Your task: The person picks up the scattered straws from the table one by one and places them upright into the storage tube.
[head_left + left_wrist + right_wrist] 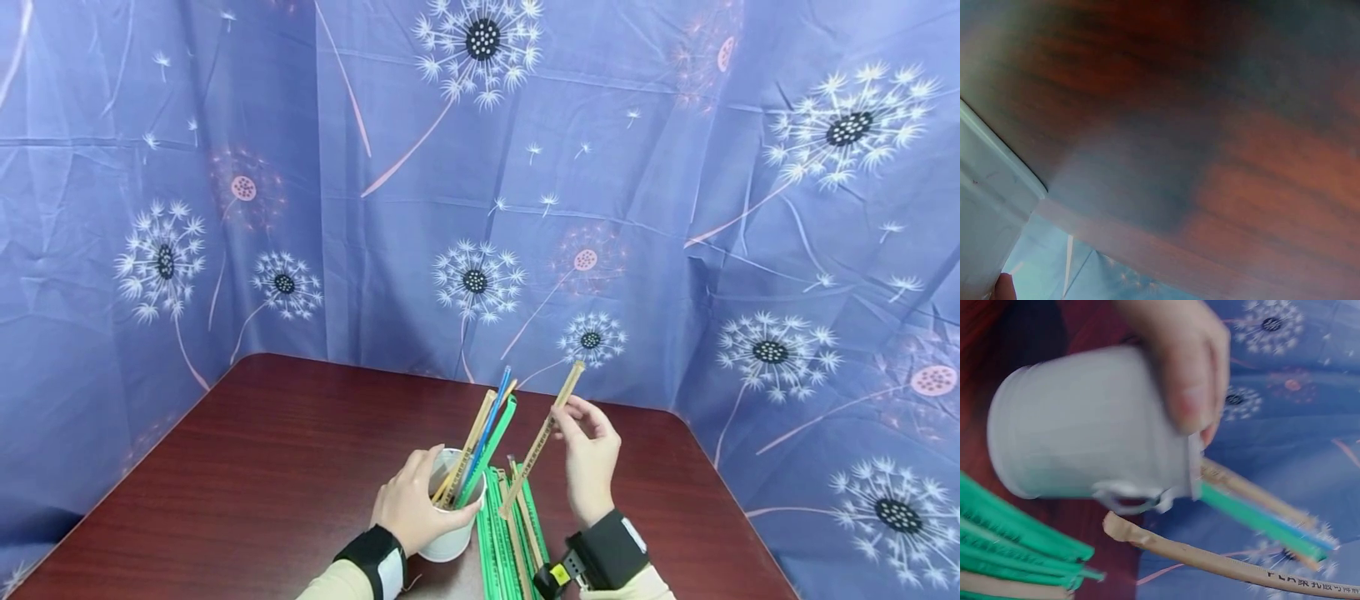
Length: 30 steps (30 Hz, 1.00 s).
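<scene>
My left hand grips the small white pail near its rim. Several thin sticks stand in the pail: brown paper-wrapped straws, a blue stick and a green-wrapped straw, all leaning to the right. Between thumb and fingers, my right hand pinches another brown paper-wrapped straw near its upper part. Printed lettering runs along that straw, and it slants with its lower end over the pile beside the pail. The right wrist view shows the pail's side handle.
Right of the pail lies a row of green-wrapped straws with some brown ones among them. The dark red wooden table reaches back to a blue dandelion-print cloth, which hangs around its back and sides.
</scene>
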Available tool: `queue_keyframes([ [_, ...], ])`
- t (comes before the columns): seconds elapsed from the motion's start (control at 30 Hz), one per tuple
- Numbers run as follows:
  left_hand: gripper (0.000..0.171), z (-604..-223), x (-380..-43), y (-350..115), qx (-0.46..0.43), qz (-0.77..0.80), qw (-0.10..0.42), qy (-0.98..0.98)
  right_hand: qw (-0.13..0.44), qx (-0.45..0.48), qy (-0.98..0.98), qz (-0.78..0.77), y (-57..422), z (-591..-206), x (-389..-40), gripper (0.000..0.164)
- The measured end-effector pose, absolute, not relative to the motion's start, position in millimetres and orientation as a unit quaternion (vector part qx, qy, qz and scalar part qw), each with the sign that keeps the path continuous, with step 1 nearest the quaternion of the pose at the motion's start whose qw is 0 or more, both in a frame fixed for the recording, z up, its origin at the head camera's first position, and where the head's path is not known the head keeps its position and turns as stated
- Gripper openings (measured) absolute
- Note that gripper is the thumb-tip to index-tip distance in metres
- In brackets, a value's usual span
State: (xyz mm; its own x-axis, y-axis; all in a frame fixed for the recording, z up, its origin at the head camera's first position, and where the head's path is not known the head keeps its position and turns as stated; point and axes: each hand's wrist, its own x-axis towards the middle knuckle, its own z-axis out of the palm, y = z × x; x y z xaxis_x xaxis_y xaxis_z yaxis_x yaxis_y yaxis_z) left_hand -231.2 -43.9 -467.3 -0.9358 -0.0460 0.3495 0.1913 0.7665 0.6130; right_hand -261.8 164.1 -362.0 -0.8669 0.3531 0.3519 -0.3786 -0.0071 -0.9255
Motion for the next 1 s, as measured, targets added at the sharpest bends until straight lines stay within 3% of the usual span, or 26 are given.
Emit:
queue_keyframes([
  [0.37,0.095,-467.5,-231.5,-43.4,-0.041,-0.341,0.176,-0.923,0.300,0.050,-0.561,0.769,154.1,-343.3,-257.6,0.017],
  [0.77,0.095,-469.8,-231.7,-43.8,-0.047,-0.346,0.178,-0.920,0.254,0.028,-0.660,0.707,142.6,-381.4,-264.0,0.024],
  [1.0,0.096,-469.5,-233.4,-44.0,-0.047,-0.342,0.179,-0.921,0.194,0.014,-0.720,0.666,134.6,-403.4,-260.7,0.029],
])
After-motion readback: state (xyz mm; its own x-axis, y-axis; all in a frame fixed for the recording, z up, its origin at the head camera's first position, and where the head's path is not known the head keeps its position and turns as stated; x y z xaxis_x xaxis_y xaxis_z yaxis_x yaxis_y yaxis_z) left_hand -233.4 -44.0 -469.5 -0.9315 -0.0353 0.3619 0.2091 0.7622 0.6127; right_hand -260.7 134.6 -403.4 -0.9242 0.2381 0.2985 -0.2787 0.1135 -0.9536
